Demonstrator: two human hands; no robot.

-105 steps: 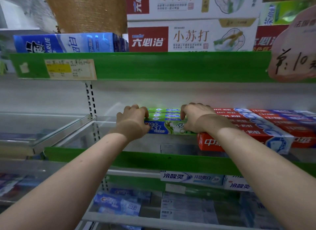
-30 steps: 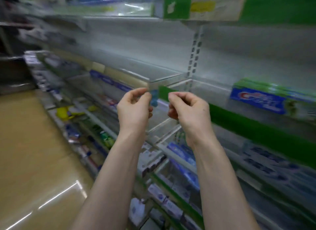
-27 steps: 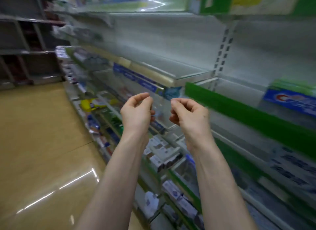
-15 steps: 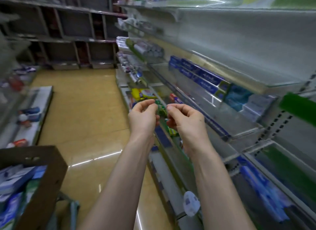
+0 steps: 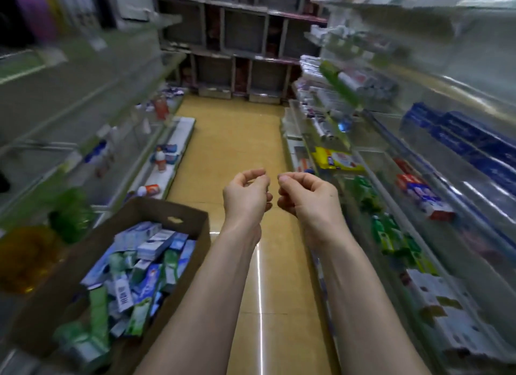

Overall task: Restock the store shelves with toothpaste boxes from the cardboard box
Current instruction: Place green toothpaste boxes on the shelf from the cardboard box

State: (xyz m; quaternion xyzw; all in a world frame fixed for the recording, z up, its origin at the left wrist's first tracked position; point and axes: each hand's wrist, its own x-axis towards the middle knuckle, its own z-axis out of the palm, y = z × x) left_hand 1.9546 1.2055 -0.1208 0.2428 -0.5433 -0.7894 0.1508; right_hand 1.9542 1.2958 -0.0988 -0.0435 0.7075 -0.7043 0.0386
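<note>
Head view: the person is looking down a shop aisle, and the sides are looking blurry
Left hand (image 5: pixel 245 192): it is hanging in the air over the floor (image 5: pixel 231 151), fingers softly curled, holding nothing
Right hand (image 5: pixel 308 194): it is floating just beside the left one, not touching it, curled the same soft way and holding nothing too
Cardboard box (image 5: pixel 156 211): it is sitting low on the person's left, near the left arm, with its top open
Toothpaste boxes (image 5: pixel 145 263): lots are lying in a messy heap inside the cardboard box, so it is looking quite full
What is done: some packs are already sitting on the right shelves (image 5: pixel 377 162), like the blue packs (image 5: pixel 458 140) and the red and white packs (image 5: pixel 421 196)
What is left: I am guessing a lot, since so many boxes are waiting in the heap and no box is in the hands
Next bit: I am thinking the hands are needing to go down and left to pick up more
Shapes: the toothpaste boxes are looking long, thin and flat-sided, in blue, white and green
Feel: the cardboard box is looking brown, dull and stiff, with a small slot cut in its far wall
Shelves and floor: the shelf fronts are looking clear and shiny, and the tan floor is shining with a bright streak of light
</note>
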